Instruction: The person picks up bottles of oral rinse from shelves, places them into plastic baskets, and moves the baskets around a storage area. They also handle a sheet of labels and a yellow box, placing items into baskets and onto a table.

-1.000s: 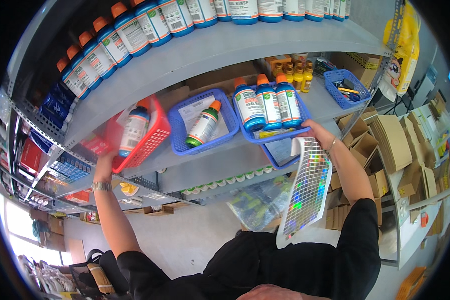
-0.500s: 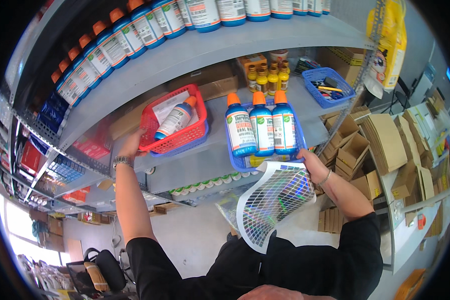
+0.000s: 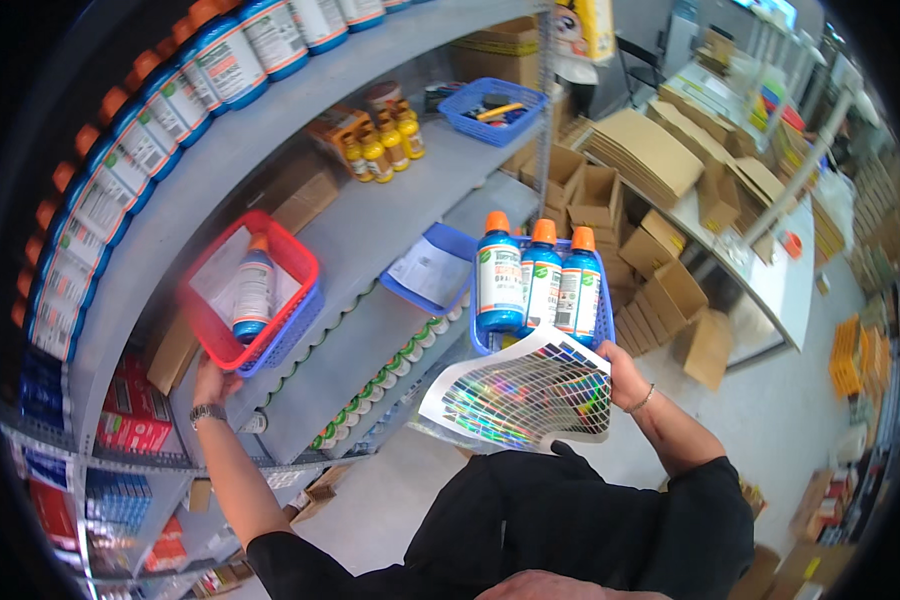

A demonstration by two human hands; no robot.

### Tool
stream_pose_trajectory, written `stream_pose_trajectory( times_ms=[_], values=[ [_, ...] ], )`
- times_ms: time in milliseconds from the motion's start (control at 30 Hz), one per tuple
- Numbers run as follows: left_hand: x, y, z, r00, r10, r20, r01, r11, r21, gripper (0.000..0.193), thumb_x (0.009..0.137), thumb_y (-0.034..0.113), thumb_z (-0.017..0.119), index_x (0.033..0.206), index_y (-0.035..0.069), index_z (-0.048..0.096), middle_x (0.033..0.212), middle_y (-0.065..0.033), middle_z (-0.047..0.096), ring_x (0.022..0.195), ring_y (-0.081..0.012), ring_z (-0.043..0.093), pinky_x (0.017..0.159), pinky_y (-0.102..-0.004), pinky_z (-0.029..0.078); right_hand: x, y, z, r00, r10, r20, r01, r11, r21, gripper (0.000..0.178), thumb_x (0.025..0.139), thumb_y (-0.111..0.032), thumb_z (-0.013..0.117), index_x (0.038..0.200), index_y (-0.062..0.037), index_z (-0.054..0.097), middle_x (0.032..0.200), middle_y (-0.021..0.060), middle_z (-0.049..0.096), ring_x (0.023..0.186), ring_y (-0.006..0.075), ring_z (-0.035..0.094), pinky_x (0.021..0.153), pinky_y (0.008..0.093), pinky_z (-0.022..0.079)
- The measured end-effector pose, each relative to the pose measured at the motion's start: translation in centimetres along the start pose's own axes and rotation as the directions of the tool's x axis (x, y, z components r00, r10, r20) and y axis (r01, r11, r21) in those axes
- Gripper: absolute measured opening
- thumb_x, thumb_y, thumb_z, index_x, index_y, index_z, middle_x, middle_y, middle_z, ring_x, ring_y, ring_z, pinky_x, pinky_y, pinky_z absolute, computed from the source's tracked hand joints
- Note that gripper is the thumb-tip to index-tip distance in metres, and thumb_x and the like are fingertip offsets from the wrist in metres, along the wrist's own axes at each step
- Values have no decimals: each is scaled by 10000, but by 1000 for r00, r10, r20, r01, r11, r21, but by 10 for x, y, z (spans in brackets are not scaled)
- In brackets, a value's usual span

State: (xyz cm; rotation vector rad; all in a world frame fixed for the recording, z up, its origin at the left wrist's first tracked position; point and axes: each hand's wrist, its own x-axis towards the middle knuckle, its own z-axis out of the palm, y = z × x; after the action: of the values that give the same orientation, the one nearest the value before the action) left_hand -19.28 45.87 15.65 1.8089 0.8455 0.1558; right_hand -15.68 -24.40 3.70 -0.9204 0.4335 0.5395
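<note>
Grey metal shelving (image 3: 395, 220) was ranged across the left, its upper level lined with orange-capped blue bottles (image 3: 100, 205), while small yellow bottles (image 3: 390, 148) were grouped on the level below. Flattened cartons (image 3: 645, 150) were stacked on a white table (image 3: 770, 315) at the right. On the lower of these levels, a red basket (image 3: 228, 351) was set over a blue-violet basket (image 3: 288, 335), and a single bottle (image 3: 254, 295) was laid on paper inside it. Its near corner was met by the left hand (image 3: 217, 383); whether the fingers were closed on it could not be told. A second blue basket (image 3: 606, 312), with three bottles (image 3: 542, 282) leaning in it, was held clear of the shelving by the right hand (image 3: 626, 378), in whose closed grip an iridescent gridded sheet (image 3: 525, 392) was also pinched, curling before the basket.
</note>
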Motion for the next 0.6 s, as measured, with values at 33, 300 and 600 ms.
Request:
stream_pose_trajectory(
  times_ms=[33, 300, 600],
  values=[
    [-5, -4, 8, 997, 3, 74, -3, 1000, 1, 537, 904, 594, 574, 1179, 134, 614, 1031, -39, 705, 753, -171, 699, 579, -312, 565, -14, 14, -6, 999, -23, -44, 25, 998, 60, 247, 850, -159, 492, 964, 29, 605, 869, 97, 649, 707, 171, 632, 666, 316, 551],
    [-8, -11, 22, 973, 81, 215, -34, 976, -213, 451, 913, 340, 649, 1257, 67, 550, 1125, -118, 674, 897, -260, 712, 676, -383, 645, -138, 77, -37, 913, -173, -369, 248, 954, 166, 228, 832, -136, 468, 878, 32, 615, 831, 99, 657, 697, 162, 634, 662, 294, 542],
    [-99, 3, 128, 915, 197, 351, 10, 860, -510, 431, 969, 184, 610, 1336, 7, 468, 1232, -166, 626, 976, -286, 700, 737, -399, 657, -224, 109, -123, 772, -222, -595, 452, 850, 270, 195, 884, -170, 491, 814, -24, 600, 787, 60, 635, 660, 144, 606, 605, 296, 526]
  ],
)
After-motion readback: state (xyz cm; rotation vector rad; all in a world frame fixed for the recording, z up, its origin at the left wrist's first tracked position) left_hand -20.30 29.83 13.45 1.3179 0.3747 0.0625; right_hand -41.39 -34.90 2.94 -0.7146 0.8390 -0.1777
